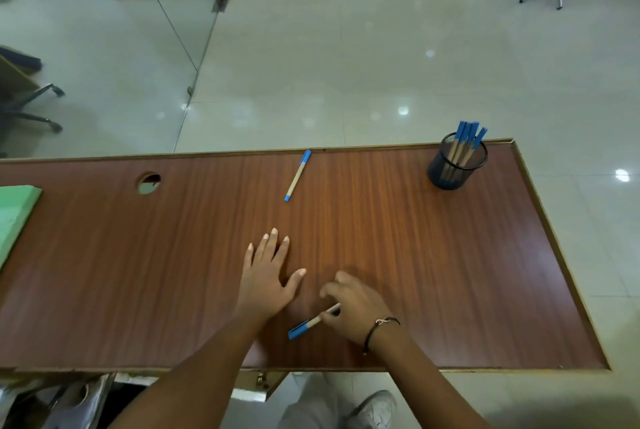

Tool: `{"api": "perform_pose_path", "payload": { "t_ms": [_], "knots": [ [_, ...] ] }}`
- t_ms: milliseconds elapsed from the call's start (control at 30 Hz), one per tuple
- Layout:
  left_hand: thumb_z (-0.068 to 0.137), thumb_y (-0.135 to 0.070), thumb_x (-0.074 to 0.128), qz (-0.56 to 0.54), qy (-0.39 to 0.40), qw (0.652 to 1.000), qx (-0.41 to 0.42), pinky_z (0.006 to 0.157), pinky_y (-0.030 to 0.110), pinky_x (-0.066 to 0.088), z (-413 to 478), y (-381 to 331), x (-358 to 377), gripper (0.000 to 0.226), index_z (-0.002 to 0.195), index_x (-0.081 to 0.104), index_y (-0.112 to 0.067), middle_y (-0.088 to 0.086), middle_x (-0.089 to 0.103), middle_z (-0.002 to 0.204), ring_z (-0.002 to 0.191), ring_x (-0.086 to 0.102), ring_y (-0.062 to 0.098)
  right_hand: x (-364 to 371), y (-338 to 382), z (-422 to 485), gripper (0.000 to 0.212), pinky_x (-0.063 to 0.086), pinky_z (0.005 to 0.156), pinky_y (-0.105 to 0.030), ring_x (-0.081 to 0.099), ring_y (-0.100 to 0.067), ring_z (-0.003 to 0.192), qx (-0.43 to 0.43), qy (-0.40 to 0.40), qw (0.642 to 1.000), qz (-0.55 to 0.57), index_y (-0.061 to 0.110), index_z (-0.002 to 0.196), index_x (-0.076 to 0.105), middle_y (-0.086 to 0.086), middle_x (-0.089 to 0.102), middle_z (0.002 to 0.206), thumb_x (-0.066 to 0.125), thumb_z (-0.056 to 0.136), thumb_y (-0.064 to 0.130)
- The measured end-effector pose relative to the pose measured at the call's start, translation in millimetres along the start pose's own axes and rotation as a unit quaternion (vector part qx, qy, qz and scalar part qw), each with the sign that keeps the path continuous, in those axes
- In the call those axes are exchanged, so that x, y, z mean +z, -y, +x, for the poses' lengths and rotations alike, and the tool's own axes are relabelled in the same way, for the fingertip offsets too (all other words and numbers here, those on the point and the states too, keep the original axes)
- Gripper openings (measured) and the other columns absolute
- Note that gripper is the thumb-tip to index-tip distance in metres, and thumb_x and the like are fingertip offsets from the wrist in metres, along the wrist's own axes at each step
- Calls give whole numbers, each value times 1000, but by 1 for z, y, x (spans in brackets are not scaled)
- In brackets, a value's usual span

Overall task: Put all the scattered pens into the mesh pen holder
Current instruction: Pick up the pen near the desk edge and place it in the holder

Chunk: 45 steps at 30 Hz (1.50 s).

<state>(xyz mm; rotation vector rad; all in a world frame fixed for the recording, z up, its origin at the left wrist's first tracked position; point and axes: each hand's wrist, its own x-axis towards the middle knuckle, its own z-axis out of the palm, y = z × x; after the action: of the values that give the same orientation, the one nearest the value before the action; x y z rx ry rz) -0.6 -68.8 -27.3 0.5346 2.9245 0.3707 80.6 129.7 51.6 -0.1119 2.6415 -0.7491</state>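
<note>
A black mesh pen holder [456, 165] stands at the far right of the brown desk [433, 255], with several blue-capped tan pens upright in it. One blue-capped tan pen [297, 176] lies loose near the desk's far edge, in the middle. A second pen [304, 326] lies near the front edge; my right hand [356, 307] has its fingertips closed on the tan end, and the blue cap sticks out to the left. My left hand [268, 276] rests flat on the desk with fingers spread, just left of my right hand.
A green pad [14, 217] lies on the desk's left end, and a round cable hole [149, 183] is cut near the far left. Office chair bases stand on the tiled floor at far left and top right.
</note>
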Motion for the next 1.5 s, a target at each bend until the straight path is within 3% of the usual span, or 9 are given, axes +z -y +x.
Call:
{"api": "perform_pose_path", "payload": {
  "t_ms": [200, 433, 733, 867, 967, 1067, 1300, 1400, 1500],
  "knots": [
    [94, -66, 39, 6, -18, 1000, -11, 125, 51, 6, -21, 17, 5, 78, 159, 26, -23, 5, 16, 169, 156, 8, 22, 28, 30, 15, 22, 42, 76, -37, 47, -24, 101, -114, 46, 987, -106, 19, 104, 66, -7, 52, 111, 68, 83, 26],
    [93, -65, 42, -6, -35, 999, -6, 125, 51, 7, -20, 21, 8, 79, 157, 32, -21, 7, 19, 168, 156, 12, 22, 34, 36, 35, 29, 46, 78, -37, 53, -25, 102, -77, 20, 993, -82, 14, 113, 63, -8, 59, 113, 60, 86, 21],
    [94, -70, 35, -6, -8, 1000, -13, 126, 51, 6, -20, 22, 9, 80, 158, 26, -24, 4, 13, 170, 157, 7, 21, 48, 37, 45, 27, 46, 69, -39, 61, -27, 81, -72, -44, 984, -156, 9, 102, 65, -10, 66, 96, 62, 80, 25],
    [94, -66, 38, -7, -27, 1000, -8, 125, 51, 9, -21, 22, 8, 78, 157, 31, -21, 6, 18, 168, 156, 13, 23, 36, 34, 40, 22, 44, 51, -34, 59, -26, 58, -42, -42, 974, -220, 13, 74, 68, -7, 64, 72, 76, 60, 27],
    [94, -66, 37, -5, -32, 999, -19, 124, 55, 10, -23, 15, 9, 78, 156, 33, -19, 8, 21, 167, 155, 15, 26, 14, 22, 36, 25, 40, 38, -27, 55, -23, 44, 7, -108, 978, -181, 15, 57, 62, -3, 58, 60, 82, 45, 25],
    [89, -65, 43, -34, -29, 997, -69, 122, 58, 10, -11, -16, 12, 81, 153, 39, -15, 15, 27, 165, 153, 20, 33, -11, 8, 34, 19, 36, 38, -26, 58, -26, 46, 79, -184, 975, -97, 13, 59, 60, -4, 59, 63, 77, 53, 19],
    [85, -62, 41, -83, 19, 994, 75, 125, 51, -1, 60, -110, 24, 82, 155, 37, -19, 3, 19, 168, 156, 11, 21, -88, -24, 19, 13, 31, 53, -29, 59, -25, 67, 161, -320, 934, -15, 15, 74, 57, -2, 60, 77, 62, 80, 25],
    [88, -66, 44, -46, -4, 996, 77, 125, 52, 6, 74, -128, 32, 81, 154, 38, -19, 5, 24, 167, 155, 16, 23, -123, -46, 15, 19, 44, 52, -34, 57, -21, 63, 202, -391, 896, 60, 16, 71, 56, 1, 58, 72, 62, 84, 27],
    [90, -66, 46, -39, -34, 996, 67, 124, 53, 14, 76, -129, 37, 78, 152, 42, -20, 4, 29, 165, 154, 20, 21, -160, -71, 17, 9, 51, 55, -33, 58, -12, 63, 210, -502, 825, 154, 19, 79, 63, 4, 62, 73, 66, 86, 24]
  ]
}}
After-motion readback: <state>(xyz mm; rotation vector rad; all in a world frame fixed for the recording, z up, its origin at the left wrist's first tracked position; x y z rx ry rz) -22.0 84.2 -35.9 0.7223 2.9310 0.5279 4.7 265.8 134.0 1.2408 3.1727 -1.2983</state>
